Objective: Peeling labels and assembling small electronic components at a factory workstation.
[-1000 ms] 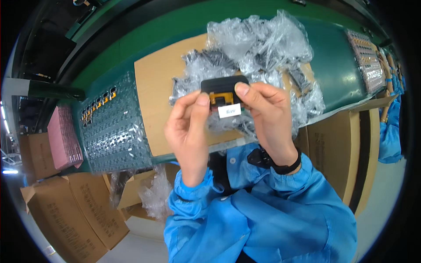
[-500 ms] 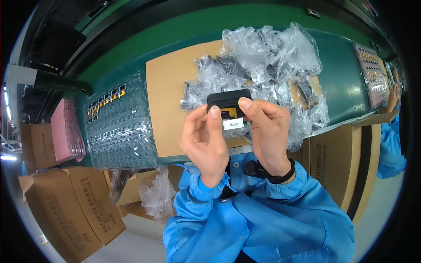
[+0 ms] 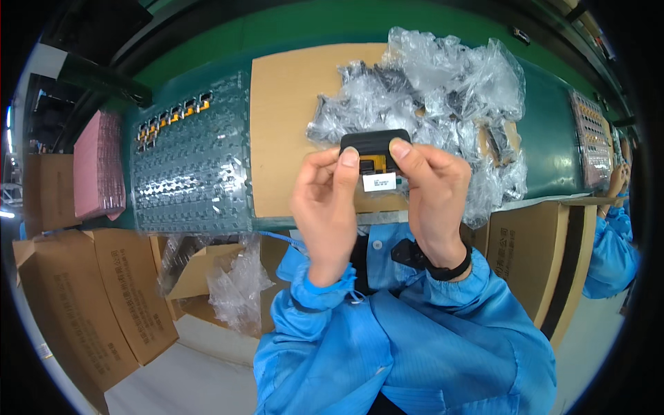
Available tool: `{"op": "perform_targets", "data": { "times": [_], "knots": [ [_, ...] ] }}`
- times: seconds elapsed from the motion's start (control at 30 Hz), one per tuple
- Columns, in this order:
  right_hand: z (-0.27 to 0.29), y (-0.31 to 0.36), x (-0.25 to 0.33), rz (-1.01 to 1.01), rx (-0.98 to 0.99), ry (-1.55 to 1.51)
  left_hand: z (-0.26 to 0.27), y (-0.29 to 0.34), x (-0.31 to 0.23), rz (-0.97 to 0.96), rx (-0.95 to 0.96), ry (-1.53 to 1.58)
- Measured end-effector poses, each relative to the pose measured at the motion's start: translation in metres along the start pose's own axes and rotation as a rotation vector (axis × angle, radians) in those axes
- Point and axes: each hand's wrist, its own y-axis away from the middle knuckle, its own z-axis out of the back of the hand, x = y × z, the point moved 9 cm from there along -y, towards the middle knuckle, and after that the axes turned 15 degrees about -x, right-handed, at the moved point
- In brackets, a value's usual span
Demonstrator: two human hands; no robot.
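Between my two hands is a small black rectangular module with an orange-yellow flex section and a white label on its lower side. My left hand pinches its left end, thumb on the near face. My right hand grips the right end the same way, thumb near the upper right corner. Fingers behind the module are partly hidden. Beyond it lies a heap of clear plastic bags with dark parts inside, resting on a cardboard sheet.
At left, a clear compartment tray holds several small black-and-orange parts along its far rows. Pink stacked trays stand beyond it. Cardboard boxes sit below the green table. A co-worker's blue sleeve shows at far right.
Both hands keep hold of the module, which sits slightly higher and farther right in view. The table and its contents have shifted rightward in the picture, as the view turned.
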Motion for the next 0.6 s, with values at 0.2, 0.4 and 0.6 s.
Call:
{"op": "perform_targets", "data": {
  "times": [0.2,0.4,0.6],
  "knots": [
    [-0.014,0.012,-0.021,-0.147,0.071,-0.080,0.038,-0.002,-0.007,0.100,0.016,0.022],
    [-0.048,0.054,-0.079,-0.494,0.489,0.169,0.090,-0.017,0.015,-0.058,-0.116,-0.004],
    [-0.053,0.087,-0.118,-0.799,0.438,-0.005,0.119,-0.014,0.029,-0.152,-0.228,-0.162]
  ]
}}
